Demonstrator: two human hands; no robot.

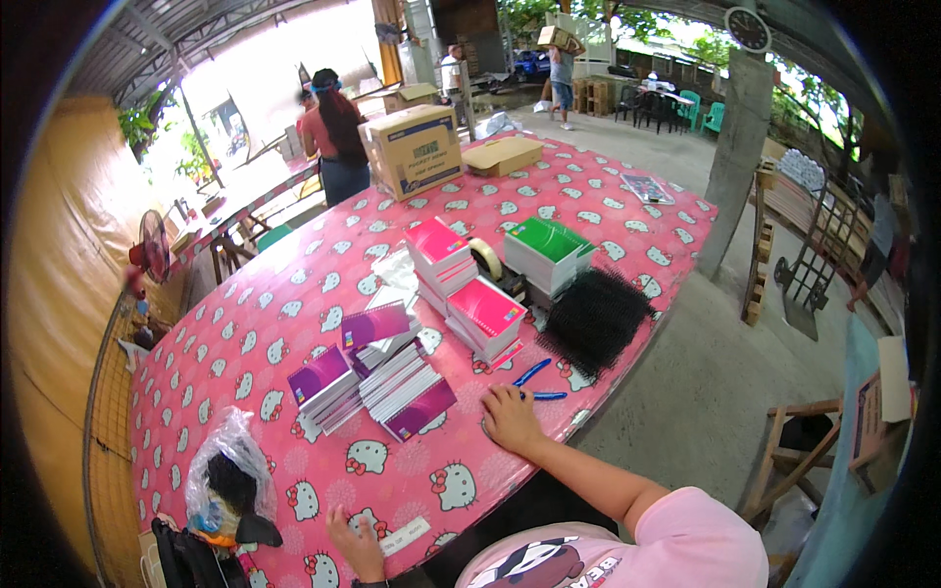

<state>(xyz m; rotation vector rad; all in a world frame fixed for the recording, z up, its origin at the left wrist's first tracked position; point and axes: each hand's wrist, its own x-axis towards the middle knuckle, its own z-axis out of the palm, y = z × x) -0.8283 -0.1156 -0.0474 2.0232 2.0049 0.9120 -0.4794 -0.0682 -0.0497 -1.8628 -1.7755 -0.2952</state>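
Note:
My left hand (355, 544) rests at the table's near edge with its fingers apart, holding nothing. Just right of it lies a white paper strip (406, 535) with print on it. My right hand (512, 419) lies palm down on the table, fingers loosely extended. Its fingertips are beside a tool with two blue handles (534, 372) that looks like pliers; the tool's head is hidden near the hand. Left of that hand are stacks of purple spiral notebooks (420, 412). Pink notebooks (485, 306) and green notebooks (545, 241) stand stacked farther back, beside a pile of black binding coils (596, 321).
A tape roll (485, 259) sits between the pink and green stacks. At the far end are a large carton (415, 149) and a flat cardboard box (502, 155). A plastic bag (233, 475) lies at the near left. People stand beyond the table; one carries a box (559, 38).

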